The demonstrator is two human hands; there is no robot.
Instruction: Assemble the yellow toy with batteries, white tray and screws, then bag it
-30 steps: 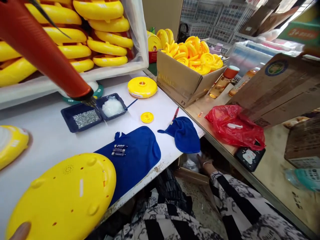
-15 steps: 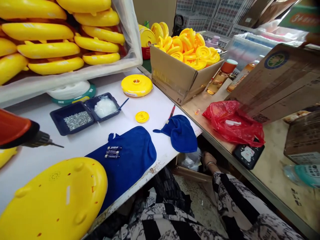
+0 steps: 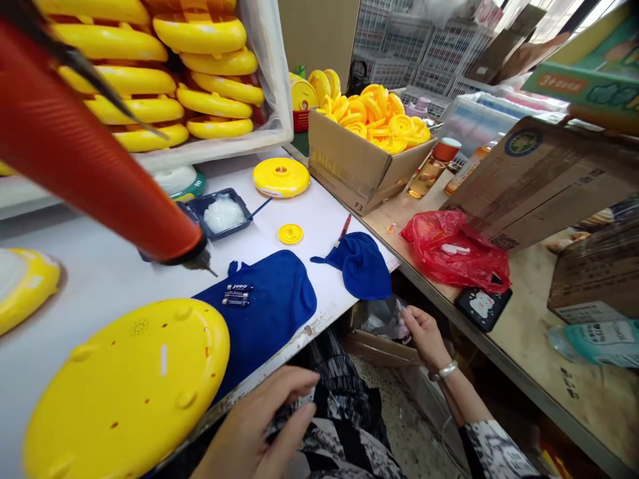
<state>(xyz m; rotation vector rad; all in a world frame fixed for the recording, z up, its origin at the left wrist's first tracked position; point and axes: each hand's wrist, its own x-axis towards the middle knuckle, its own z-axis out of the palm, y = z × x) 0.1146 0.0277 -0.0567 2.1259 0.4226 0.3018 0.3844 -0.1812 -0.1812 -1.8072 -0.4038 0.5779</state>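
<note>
A cluttered assembly surface (image 3: 100, 253) is seen from head height in a workshop, where yellow plastic shells (image 3: 214, 56) are stacked in a plastic-lined bin (image 3: 272, 100) and smaller yellow parts (image 3: 374, 116) are heaped in a cardboard box (image 3: 349, 169). A red power drill (image 3: 90, 146) is shown across the foreground, its bit (image 3: 200, 263) poised above the surface with no hand seen on it. A large yellow shell (image 3: 124, 386) is laid near the edge, beside a navy cloth (image 3: 259, 306) on which slim batteries (image 3: 237, 295) are set; a navy tray (image 3: 239, 229) of white material and a small yellow disc (image 3: 290, 233) are placed beyond. Below the edge, black-and-white patterned fabric (image 3: 339, 426) is gathered in the left hand (image 3: 249, 432), its fingers closed in a pinch; being soft and limp, the fabric is judged best held by a fold, as is done here. The right hand (image 3: 426, 336), with a bangle (image 3: 448, 369) at the wrist, is held low, its fingers loosely parted and nothing gripped, nearest a thin translucent plastic bag (image 3: 382, 319) beneath the surface; the bag is judged light, slippery and easily torn, and best taken by a gathered handful.
</note>
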